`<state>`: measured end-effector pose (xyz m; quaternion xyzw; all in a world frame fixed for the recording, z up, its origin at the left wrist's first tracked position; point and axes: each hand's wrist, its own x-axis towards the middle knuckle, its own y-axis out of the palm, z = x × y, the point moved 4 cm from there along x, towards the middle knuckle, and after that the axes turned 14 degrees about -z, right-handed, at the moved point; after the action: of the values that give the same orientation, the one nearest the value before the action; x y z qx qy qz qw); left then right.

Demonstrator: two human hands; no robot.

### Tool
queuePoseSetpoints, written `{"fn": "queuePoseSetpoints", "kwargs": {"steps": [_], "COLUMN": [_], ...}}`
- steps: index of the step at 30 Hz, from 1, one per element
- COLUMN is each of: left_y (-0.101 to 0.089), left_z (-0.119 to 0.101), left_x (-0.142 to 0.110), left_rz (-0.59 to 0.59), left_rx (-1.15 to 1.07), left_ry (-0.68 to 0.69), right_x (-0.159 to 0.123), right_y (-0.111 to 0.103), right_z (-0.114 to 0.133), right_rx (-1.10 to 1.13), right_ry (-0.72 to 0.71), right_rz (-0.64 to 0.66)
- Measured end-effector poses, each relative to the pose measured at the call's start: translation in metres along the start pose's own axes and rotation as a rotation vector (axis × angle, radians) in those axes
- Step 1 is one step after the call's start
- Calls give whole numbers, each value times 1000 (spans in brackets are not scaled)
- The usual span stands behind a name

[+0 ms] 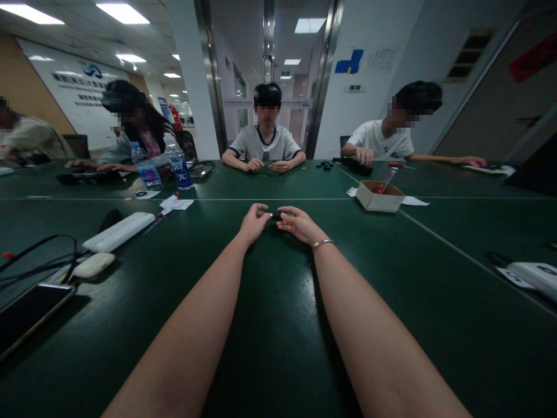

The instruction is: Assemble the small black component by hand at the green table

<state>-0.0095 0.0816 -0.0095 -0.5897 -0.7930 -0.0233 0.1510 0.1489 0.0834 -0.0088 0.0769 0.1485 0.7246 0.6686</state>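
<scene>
Over the dark green table (pixel 270 278), both arms reach forward and the hands meet at a small black object with a silvery left end (pixel 275 215). Its exact kind is too small to make out. My left hand (pixel 253 224) pinches the silvery end between thumb and fingers. From the other side, my right hand (pixel 301 224) grips the black end, with a silver bracelet (pixel 324 244) round the wrist. Fingertips hide part of the object at both ends.
Left lie a phone (pixel 32 313), cables, a white power bank (pixel 119 231) and a white rounded case (pixel 94 265). Two bottles (pixel 178 165) stand farther back. A small box (pixel 379 197) holding a red-handled tool is at right. Several people sit around the table.
</scene>
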Motion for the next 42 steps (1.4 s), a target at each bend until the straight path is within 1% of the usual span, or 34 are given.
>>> {"fn": "queuePoseSetpoints", "kwargs": {"steps": [3,6,7,10,13,18,21,22,24,26,27,28,31,32,35,39,42], "left_y": [0,-1,-1,1,1,2,-1,-2,-2,0,1,1,1,1,3,2,2], "left_z": [2,1,2,4,2,2,-3,-4,-2,1,2,2,1,1,3,-2,-5], "left_x": [1,2,2,3,2,0,-1,-1,0,0,0,0,1,1,1,0,-3], "left_rz": [19,-8,-16,14,6,46,-12,-28,-20,20,38,47,25,19,54,33,55], "left_rx": [23,25,22,18,20,42,84,88,75,59,58,59,48,36,22,12,5], "left_ry": [-23,28,26,-3,58,38,128,133,79,12,0,6,51,46,18,61,14], "right_x": [1,1,1,0,1,1,0,0,-1,-1,-1,-1,-1,-1,-1,0,-1], "right_y": [-1,-1,0,0,0,0,1,1,1,1,2,2,2,2,2,2,2], "right_z": [-1,0,0,0,0,0,0,0,0,0,1,1,1,1,0,0,1], "right_rx": [1,6,7,10,21,12,12,10,5,5,7,9,11,13,16,21,13], "right_ry": [-5,-3,-2,-2,-2,9,2,3,7,7,6,5,11,13,16,14,18], "right_rz": [12,14,13,7,3,8,7,8,9,12,15,19,19,15,20,33,33]}}
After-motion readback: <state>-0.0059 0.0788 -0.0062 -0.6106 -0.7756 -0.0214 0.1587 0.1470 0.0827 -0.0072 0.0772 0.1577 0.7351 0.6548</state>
